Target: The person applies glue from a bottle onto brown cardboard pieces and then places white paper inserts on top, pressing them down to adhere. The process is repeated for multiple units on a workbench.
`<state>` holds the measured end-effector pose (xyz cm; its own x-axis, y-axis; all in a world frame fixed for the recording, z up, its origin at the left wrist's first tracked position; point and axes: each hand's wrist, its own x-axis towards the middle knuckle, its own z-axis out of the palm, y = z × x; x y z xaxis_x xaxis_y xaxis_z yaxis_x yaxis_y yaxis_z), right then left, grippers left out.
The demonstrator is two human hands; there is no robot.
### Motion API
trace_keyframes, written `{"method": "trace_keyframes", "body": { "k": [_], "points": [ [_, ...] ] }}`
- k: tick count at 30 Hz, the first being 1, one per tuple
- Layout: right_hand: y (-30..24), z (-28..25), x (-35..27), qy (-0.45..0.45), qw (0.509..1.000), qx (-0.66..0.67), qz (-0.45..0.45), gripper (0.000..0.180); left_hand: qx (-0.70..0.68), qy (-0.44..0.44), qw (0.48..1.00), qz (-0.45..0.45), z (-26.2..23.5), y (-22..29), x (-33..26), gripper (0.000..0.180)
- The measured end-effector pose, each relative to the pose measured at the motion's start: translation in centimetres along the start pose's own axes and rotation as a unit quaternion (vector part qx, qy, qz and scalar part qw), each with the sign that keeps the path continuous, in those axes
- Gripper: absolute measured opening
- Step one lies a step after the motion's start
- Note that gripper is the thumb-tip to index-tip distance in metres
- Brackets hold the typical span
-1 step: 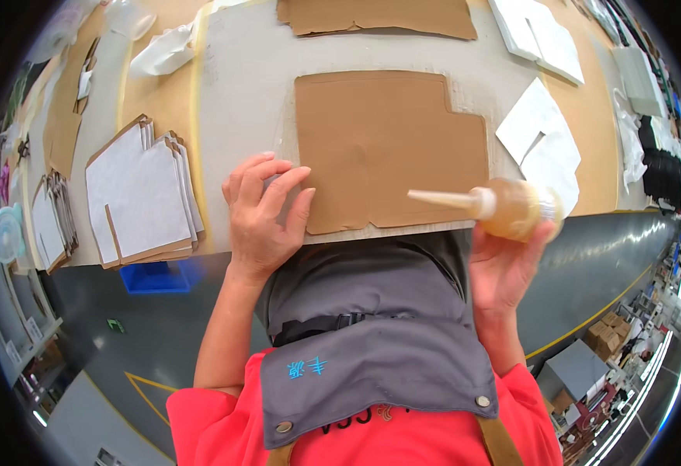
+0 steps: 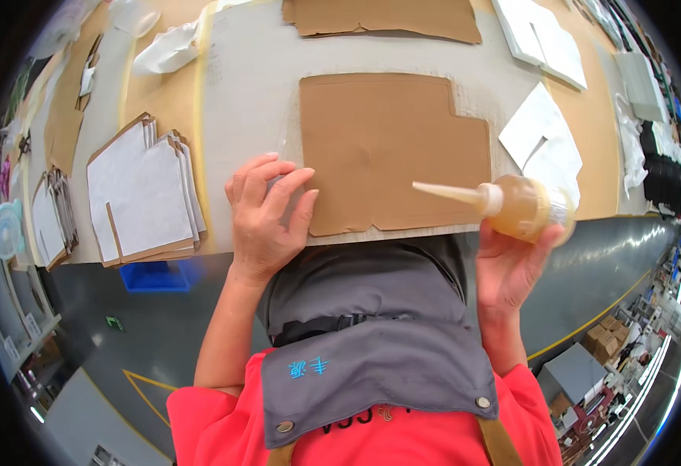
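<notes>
A flat brown sheet (image 2: 383, 144), like card or leather, lies in front of me with a notch cut from its far right corner. My left hand (image 2: 268, 221) rests at its near left edge, fingers spread and loosely bent, with nothing in them. In my right hand (image 2: 511, 268) is a squeeze bottle (image 2: 521, 208) of amber liquid, probably glue. The bottle lies nearly on its side above the sheet's near right corner, and its long pale nozzle points left over the sheet. My fingers wrap the bottle from below.
Stacked white-faced brown pieces (image 2: 142, 194) lie at left, with a smaller stack (image 2: 49, 217) beyond. White slotted pieces (image 2: 538, 132) lie at right, partly behind the bottle. Another brown sheet (image 2: 383, 17) is at the far side. A blue bin (image 2: 154, 276) stands below the table edge.
The bottle and my right hand sit slightly farther right in the picture. The whole scene has also shifted a little the same way. My left hand keeps its pose by the sheet.
</notes>
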<state>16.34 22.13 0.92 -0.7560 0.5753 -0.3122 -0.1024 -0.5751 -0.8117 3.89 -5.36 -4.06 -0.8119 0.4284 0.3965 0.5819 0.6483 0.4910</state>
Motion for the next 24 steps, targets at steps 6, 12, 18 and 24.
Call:
{"method": "trace_keyframes", "body": {
  "k": [6, 12, 18, 24],
  "points": [
    [1.5, 2.6, 2.8, -0.073, 0.937, -0.27, -0.208, 0.112, -0.017, -0.011, 1.0, -0.012, -0.2, -0.1, 0.1, 0.028],
    [3.5, 1.3, 5.1, -0.255, 0.852, -0.353, -0.289, 0.111, -0.022, -0.009, 1.0, -0.017, -0.1, -0.3, 0.0, 0.028],
    [3.4, 0.8, 6.2, -0.339, 0.792, -0.37, -0.347, 0.112, -0.031, -0.013, 0.999, -0.016, -0.2, -0.4, 0.0, 0.03],
    [2.8, -0.4, 5.4, -0.26, 0.817, -0.4, -0.324, 0.111, -0.036, -0.012, 0.999, -0.014, -0.2, -0.5, 0.1, 0.03]
  ]
}}
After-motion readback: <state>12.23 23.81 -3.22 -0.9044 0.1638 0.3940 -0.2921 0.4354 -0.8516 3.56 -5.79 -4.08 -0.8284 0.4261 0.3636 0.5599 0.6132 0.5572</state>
